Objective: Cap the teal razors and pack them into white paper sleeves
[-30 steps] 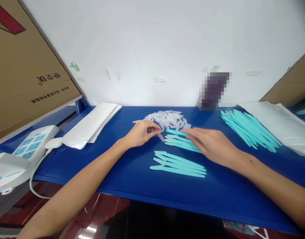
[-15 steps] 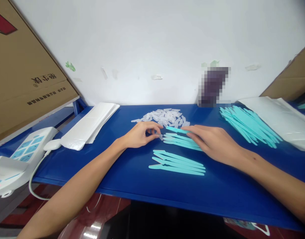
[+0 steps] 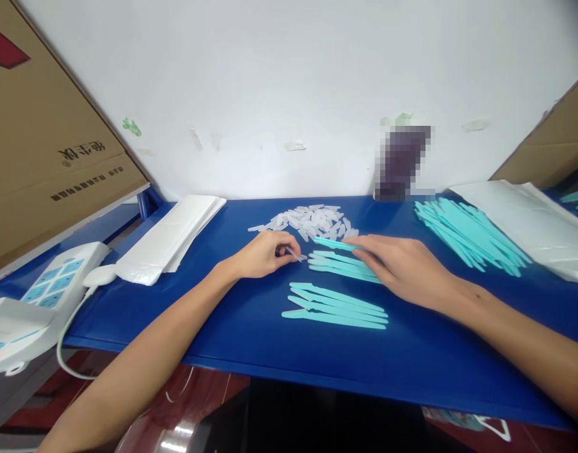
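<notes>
My left hand (image 3: 267, 255) pinches a small clear plastic blade cap (image 3: 294, 253) between thumb and fingertips. To its right, my right hand (image 3: 402, 264) holds a turquoise eyebrow razor (image 3: 335, 244) by the handle, its head pointing left toward the cap. The razor and cap are apart. Below the right fingers lies a group of turquoise razors (image 3: 339, 267), partly covered by the hand. Nearer the front, several more razors (image 3: 339, 307) lie side by side, heads to the left. Behind both hands is a heap of clear caps (image 3: 315, 220).
A big pile of turquoise razors (image 3: 468, 236) lies on the blue table (image 3: 251, 340) at right, beside a plastic bag (image 3: 539, 229). White flat bags (image 3: 170, 236) lie at left, near a power strip (image 3: 57, 277). Cardboard boxes (image 3: 48, 126) flank the table, and a white wall (image 3: 270, 94) stands behind.
My left hand has drawn slightly left, and the cap in its fingertips shows more clearly. My right hand with the razor has hardly moved.
</notes>
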Demonstrator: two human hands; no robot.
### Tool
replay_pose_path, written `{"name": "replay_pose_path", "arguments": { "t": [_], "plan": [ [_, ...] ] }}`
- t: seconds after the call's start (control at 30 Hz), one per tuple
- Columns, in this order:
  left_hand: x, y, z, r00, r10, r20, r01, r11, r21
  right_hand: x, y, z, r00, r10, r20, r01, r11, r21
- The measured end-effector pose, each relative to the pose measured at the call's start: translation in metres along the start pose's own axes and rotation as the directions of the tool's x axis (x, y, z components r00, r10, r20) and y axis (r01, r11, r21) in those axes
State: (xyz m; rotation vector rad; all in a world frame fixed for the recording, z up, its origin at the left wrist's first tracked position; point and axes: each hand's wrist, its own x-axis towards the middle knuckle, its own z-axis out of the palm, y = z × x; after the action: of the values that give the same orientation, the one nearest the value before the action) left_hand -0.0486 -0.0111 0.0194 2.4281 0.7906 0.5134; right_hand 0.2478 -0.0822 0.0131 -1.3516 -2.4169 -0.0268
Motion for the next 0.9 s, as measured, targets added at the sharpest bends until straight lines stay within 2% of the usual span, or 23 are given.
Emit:
{"name": "replay_pose_path", "arguments": {
  "t": [0.07, 0.17, 0.27, 0.37, 0.43, 0.53, 0.63, 0.7, 0.77, 0.83, 0.9],
  "plan": [
    [0.001, -0.001, 0.001, 0.998, -0.038, -0.054, 0.033, 0.996, -0.079, 0.001, -0.002, -0.001, 0.999, 0.036, -0.016, -0.035, 0.998, 0.052],
    [0.005, 0.003, 0.005, 0.962, -0.117, -0.246, 0.036, 0.950, -0.310, 0.004, -0.012, -0.004, 0.982, 0.189, -0.026, -0.174, 0.943, 0.283],
    [0.010, 0.019, 0.013, 0.904, -0.193, -0.381, -0.031, 0.860, -0.510, 0.007, -0.026, -0.008, 0.944, 0.327, 0.051, -0.288, 0.736, 0.613],
    [0.014, 0.041, 0.026, 0.901, -0.214, -0.377, -0.031, 0.836, -0.548, 0.008, -0.039, -0.010, 0.932, 0.329, 0.151, -0.312, 0.520, 0.795],
    [0.015, 0.052, 0.035, 0.900, -0.199, -0.388, -0.043, 0.845, -0.533, 0.006, -0.045, -0.009, 0.932, 0.320, 0.168, -0.309, 0.464, 0.830],
    [0.014, 0.058, 0.042, 0.904, -0.207, -0.375, -0.025, 0.849, -0.528, 0.005, -0.048, -0.007, 0.926, 0.338, 0.167, -0.309, 0.427, 0.850],
    [0.012, 0.055, 0.043, 0.920, -0.195, -0.339, -0.038, 0.818, -0.575, 0.006, -0.045, -0.006, 0.909, 0.369, 0.194, -0.313, 0.297, 0.902],
    [0.011, 0.052, 0.043, 0.922, -0.099, -0.375, -0.126, 0.838, -0.531, 0.007, -0.042, -0.006, 0.896, 0.384, 0.224, -0.300, 0.151, 0.942],
    [0.009, 0.050, 0.042, 0.895, 0.078, -0.438, -0.248, 0.905, -0.345, 0.008, -0.040, -0.008, 0.890, 0.358, 0.281, -0.301, 0.000, 0.954],
    [0.008, 0.051, 0.043, 0.829, 0.295, -0.475, -0.367, 0.928, -0.065, 0.008, -0.038, -0.009, 0.891, 0.280, 0.357, -0.339, -0.113, 0.934],
    [0.007, 0.053, 0.044, 0.745, 0.482, -0.461, -0.449, 0.873, 0.188, 0.007, -0.037, -0.009, 0.890, 0.185, 0.418, -0.391, -0.167, 0.905]
  ]
}}
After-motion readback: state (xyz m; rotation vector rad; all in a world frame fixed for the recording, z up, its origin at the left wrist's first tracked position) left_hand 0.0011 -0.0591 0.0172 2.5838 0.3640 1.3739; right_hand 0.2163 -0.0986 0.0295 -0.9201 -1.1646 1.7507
